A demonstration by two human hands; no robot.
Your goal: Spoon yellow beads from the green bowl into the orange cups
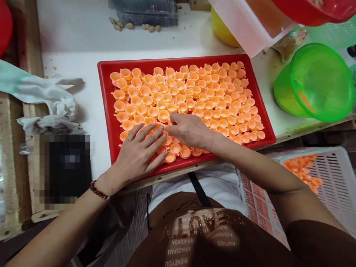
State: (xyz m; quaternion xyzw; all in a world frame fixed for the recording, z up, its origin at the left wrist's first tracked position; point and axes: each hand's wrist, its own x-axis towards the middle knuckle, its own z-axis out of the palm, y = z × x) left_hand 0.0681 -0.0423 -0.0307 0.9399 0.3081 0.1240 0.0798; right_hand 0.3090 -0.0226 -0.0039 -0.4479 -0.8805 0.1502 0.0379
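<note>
A red tray [103, 92] lies on the white table in front of me, covered with rows of small orange toy cups [173, 91], most of them standing mouth up. My left hand [141, 148] rests over the cups at the tray's near left, palm down, fingers spread. Just to its right, my right hand [189, 129] is closed over the cups near the middle front. Its fingers are curled together, and whatever lies between them is hidden.
White gloves [52, 100] lie on the left. On the right stands a green bucket [319, 83], with a pale plastic bin [250, 26] beyond it. A white basket [333, 174] holding orange pieces [302, 170] sits below the table at right. A dark package [147, 13] lies at the back.
</note>
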